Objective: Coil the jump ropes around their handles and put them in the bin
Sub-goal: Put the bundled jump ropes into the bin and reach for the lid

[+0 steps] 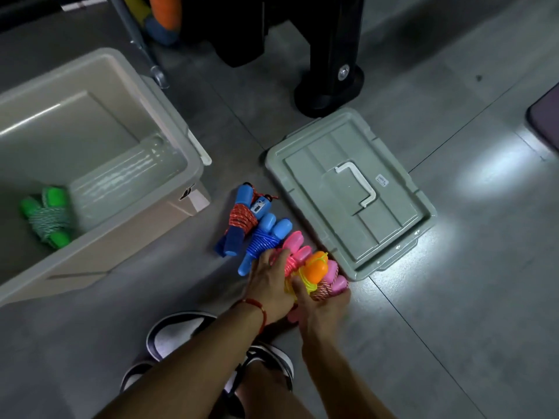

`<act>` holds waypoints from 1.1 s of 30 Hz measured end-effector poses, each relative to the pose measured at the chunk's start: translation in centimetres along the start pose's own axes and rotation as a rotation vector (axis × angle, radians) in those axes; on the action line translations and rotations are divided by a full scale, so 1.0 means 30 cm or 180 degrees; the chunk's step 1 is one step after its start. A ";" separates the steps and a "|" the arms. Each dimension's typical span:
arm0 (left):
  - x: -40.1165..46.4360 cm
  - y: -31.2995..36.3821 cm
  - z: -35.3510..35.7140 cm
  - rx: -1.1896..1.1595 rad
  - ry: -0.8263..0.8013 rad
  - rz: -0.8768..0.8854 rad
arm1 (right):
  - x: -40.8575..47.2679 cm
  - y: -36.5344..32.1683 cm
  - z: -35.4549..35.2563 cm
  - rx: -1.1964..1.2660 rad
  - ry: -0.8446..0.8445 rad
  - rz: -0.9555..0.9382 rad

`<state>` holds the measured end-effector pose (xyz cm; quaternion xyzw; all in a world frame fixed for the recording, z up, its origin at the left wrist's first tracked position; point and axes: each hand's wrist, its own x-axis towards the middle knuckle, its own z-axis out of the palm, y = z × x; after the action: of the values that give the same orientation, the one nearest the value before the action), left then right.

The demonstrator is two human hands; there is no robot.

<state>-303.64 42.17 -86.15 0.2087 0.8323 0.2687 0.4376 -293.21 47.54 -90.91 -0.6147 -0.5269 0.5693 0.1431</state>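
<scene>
A beige bin [193, 164] stands on the floor at the left, with one coiled green jump rope [48, 217] inside. Several coiled ropes lie in a row beside the lid: a red rope with blue handles [243, 217], a blue one [264, 237], a pink one [298, 252], an orange-handled yellow one [314, 269] and a pale pink one [334, 282]. My left hand [269, 282] curls over the blue and pink bundles. My right hand [320, 309] grips the yellow and pale pink bundles from below.
The bin's grey lid [351, 192] lies flat on the floor to the right of the ropes. A black equipment foot [329, 83] and a metal leg [151, 62] stand behind. My sandalled feet [181, 331] are below the hands.
</scene>
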 end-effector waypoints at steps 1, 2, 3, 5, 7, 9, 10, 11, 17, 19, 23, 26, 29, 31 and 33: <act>0.011 -0.019 0.006 -0.0197 -0.0048 -0.0116 | 0.005 0.001 0.001 -0.0085 0.0045 -0.0061; 0.019 -0.036 0.020 -0.0311 -0.0101 -0.0251 | 0.008 -0.001 -0.011 -0.0114 0.0025 -0.0056; 0.023 -0.049 0.031 -0.0361 -0.0156 -0.0446 | 0.012 0.001 -0.031 -0.0173 0.0008 -0.0031; 0.038 -0.066 0.050 -0.0494 -0.0243 -0.0722 | 0.020 -0.005 -0.071 -0.0292 -0.0101 -0.0126; 0.038 -0.067 0.057 -0.0696 -0.0258 -0.0877 | 0.027 0.004 -0.111 -0.0496 -0.0294 -0.0282; 0.033 -0.074 0.067 -0.0783 -0.0355 -0.0906 | 0.032 0.011 -0.137 -0.0584 -0.0576 -0.0368; 0.024 -0.075 0.069 -0.0752 -0.0376 -0.0910 | 0.035 0.023 -0.148 -0.0671 -0.0727 -0.0337; 0.008 -0.077 0.072 -0.0789 -0.0360 -0.0917 | 0.027 0.016 -0.155 -0.0753 -0.0858 -0.0267; -0.076 -0.104 -0.022 -0.1352 -0.0041 -0.0600 | -0.036 -0.140 -0.176 -0.0065 -0.1823 -0.0266; -0.098 -0.089 -0.111 -0.1692 0.0127 -0.0426 | -0.064 -0.249 -0.165 0.0103 -0.2134 -0.0471; -0.179 -0.033 -0.318 -0.2277 0.0380 -0.0024 | -0.107 -0.439 -0.101 0.0137 -0.2573 -0.0623; -0.270 -0.040 -0.487 -0.2568 0.0605 0.0183 | -0.169 -0.588 -0.022 0.0033 -0.2990 -0.0854; -0.375 -0.096 -0.675 -0.2905 0.0874 0.0344 | -0.260 -0.738 0.130 -0.0173 -0.3489 -0.1181; -0.429 -0.141 -0.788 -0.3006 0.1203 0.0431 | -0.315 -0.813 0.297 -0.0436 -0.3604 -0.1396; -0.449 -0.212 -0.877 -0.3210 0.1634 0.0333 | -0.369 -0.871 0.477 -0.0741 -0.3655 -0.1555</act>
<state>-319.33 22.49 -69.43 -0.0571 0.6693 0.6963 0.2529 -315.78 43.05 -69.01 -0.0850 -0.7032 0.6981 -0.1044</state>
